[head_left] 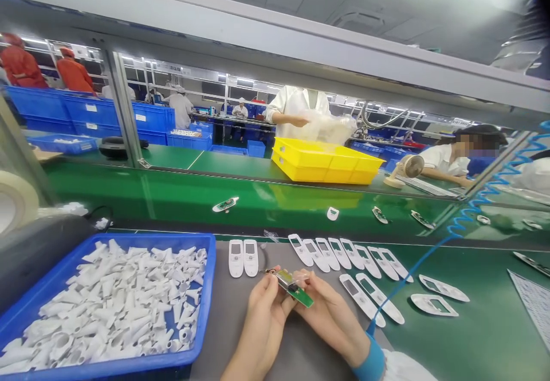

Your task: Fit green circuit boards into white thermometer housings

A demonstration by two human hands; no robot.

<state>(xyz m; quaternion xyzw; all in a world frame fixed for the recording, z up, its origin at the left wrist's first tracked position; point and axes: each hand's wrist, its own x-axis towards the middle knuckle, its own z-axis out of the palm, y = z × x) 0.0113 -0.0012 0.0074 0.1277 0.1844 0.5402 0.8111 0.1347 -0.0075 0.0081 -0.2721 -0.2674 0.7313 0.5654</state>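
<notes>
Both the left hand (263, 315) and right hand (330, 319) pinch a green circuit board (301, 296) above a grey mat (223, 318).

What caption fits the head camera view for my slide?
Left hand and right hand hold a green circuit board beside white plastic casings and a blue tray of white parts.

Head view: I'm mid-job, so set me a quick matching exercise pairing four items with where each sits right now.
Items:
1. White moulded plastic pieces
2. Green circuit board
3. Yellow plastic crate
4. Two white device casings

Places:
A. On the grey mat
B. On the far green bench
C. In the blue tray
D. Between the left hand and right hand

Pairs: 1-C, 2-D, 3-B, 4-A
</notes>
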